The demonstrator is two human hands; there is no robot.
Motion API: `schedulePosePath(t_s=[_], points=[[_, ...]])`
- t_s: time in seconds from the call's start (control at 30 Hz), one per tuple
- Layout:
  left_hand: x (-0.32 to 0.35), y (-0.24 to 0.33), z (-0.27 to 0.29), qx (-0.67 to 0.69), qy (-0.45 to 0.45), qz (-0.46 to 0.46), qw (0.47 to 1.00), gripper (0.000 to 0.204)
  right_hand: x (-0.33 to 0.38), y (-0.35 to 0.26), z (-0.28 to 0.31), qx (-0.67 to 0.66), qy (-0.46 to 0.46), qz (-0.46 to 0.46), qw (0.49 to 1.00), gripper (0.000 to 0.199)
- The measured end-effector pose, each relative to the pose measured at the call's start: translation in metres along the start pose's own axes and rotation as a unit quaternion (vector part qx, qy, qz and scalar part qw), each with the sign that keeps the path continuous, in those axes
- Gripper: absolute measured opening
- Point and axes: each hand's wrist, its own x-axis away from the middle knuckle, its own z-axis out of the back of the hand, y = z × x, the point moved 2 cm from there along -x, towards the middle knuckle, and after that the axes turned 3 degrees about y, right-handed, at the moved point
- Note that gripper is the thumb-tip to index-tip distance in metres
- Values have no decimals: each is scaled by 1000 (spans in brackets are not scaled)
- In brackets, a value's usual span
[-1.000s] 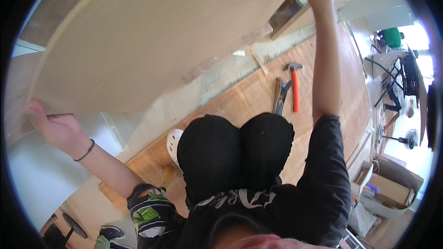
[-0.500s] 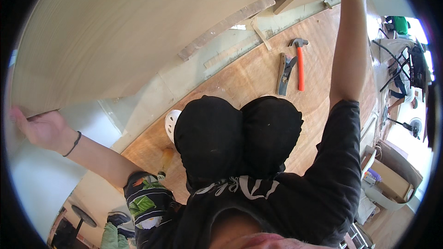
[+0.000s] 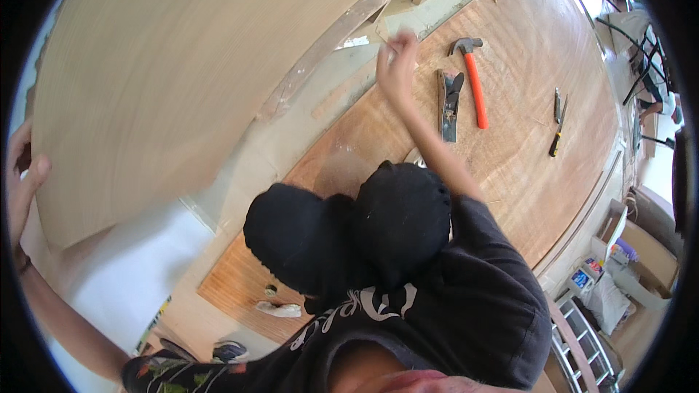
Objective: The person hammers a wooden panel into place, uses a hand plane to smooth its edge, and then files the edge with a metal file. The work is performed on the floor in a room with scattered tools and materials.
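A large pale wooden panel (image 3: pixel 182 65) fills the upper left. My left hand (image 3: pixel 25 182) grips its left edge, the thumb on the near side and the fingers partly hidden. My right hand (image 3: pixel 398 65) is raised beside the worn wooden strip (image 3: pixel 320 54) under the panel's lower edge. Motion blurs its fingers, so I cannot make out whether they hold anything. To its right, a hand plane (image 3: pixel 448 105) and a claw hammer (image 3: pixel 475 84) with an orange handle lie on the plywood sheet (image 3: pixel 524 189).
Two slim tools, one a yellow-and-black-handled tool (image 3: pixel 556 142), lie farther right on the plywood. A ladder (image 3: pixel 590 349) is at the lower right, near an open cardboard box (image 3: pixel 644 247). A white crumpled piece (image 3: pixel 278 309) lies near my knees. Another person is at the far right.
My right hand has come down from the top right to beside the strip. My left hand has shifted along the panel's left edge, and my view has turned, bringing the slim tools into sight.
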Motion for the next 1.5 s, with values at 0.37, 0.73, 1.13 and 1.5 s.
schedulePosePath(t_s=[0.37, 0.73, 1.13, 1.5], points=[[-81, -1, 4, 212, 42, 134, 967, 72, 190, 53, 131, 271, -165, -192, 929, 37], [-49, 91, -33, 254, -7, 52, 966, 34, 160, 52, 129, 266, -299, -341, 851, 48], [115, 159, 165, 334, -71, -41, 939, 32, -73, -259, 191, -403, 152, -611, 664, 67], [199, 149, 367, 226, -11, -250, 941, 22, -192, -476, 371, -544, 347, -315, 696, 47]])
